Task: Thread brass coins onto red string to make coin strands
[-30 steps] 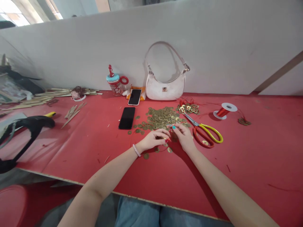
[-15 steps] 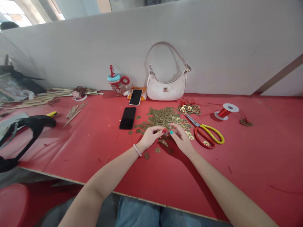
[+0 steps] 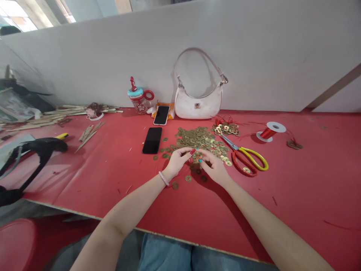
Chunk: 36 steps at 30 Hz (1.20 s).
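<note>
Over the near edge of a heap of brass-coloured coins [image 3: 194, 137] with square holes, my two hands meet at the fingertips. My left hand [image 3: 177, 162] is closed in a pinch, thumb against forefinger, on what looks like thin red thread that is mostly hidden by the fingers. Against those fingertips rests the forefinger of my right hand [image 3: 216, 168]; its thumb stands apart below, leaving a gap. A few loose coins [image 3: 188, 178] lie on the red tabletop just under the hands.
Right of the heap lie scissors [image 3: 244, 156] with red and yellow handles, a spool of red thread [image 3: 269, 132] and coins tied with red thread [image 3: 227, 128]. Two phones [image 3: 152, 140], a cup [image 3: 138, 99] and a white handbag [image 3: 199, 103] stand behind. Wooden sticks [image 3: 67, 112] lie left.
My right hand has shifted slightly left, bringing its forefinger to my left fingertips. Its thumb has dropped a little away from them. My left hand is nearly where it was.
</note>
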Tool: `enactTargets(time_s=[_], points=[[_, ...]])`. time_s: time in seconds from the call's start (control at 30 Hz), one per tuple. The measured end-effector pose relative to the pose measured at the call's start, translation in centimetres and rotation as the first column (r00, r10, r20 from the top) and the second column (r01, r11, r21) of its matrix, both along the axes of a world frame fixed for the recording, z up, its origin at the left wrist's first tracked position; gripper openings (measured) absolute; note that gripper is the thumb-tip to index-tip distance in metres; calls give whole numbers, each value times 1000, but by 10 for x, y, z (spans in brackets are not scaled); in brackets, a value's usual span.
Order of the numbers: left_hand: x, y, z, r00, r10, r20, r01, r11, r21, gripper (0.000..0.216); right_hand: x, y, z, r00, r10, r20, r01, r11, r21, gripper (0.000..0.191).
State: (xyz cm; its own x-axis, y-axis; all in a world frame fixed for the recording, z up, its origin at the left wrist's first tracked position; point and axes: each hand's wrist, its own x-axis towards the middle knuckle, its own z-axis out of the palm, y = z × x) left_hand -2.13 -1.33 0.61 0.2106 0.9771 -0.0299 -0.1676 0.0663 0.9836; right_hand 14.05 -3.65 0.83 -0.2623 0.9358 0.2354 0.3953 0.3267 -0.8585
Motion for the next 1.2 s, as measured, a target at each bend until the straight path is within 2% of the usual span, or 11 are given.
enactTargets(time_s=[0.53, 0.73, 0.97, 1.1, 1.2], points=[[0, 2, -3, 999, 46, 5, -46, 999, -10, 25, 1, 0, -2, 992, 4, 124, -7, 1000, 22, 52], [-1, 4, -6, 996, 64, 55, -62, 997, -42, 26, 3, 3, -2, 977, 130, 167, -122, 991, -56, 61], [0, 4, -5, 997, 77, 15, -77, 997, -24, 25, 6, 3, 2, 966, 183, 184, -175, 983, -60, 61], [-1, 4, -3, 996, 64, -56, -63, 998, 20, 26, 7, 2, -3, 974, 129, 184, -126, 992, -26, 57], [-1, 3, -2, 994, 19, -109, -12, 998, 61, 24, 7, 2, -5, 990, 33, 135, -40, 998, 52, 45]])
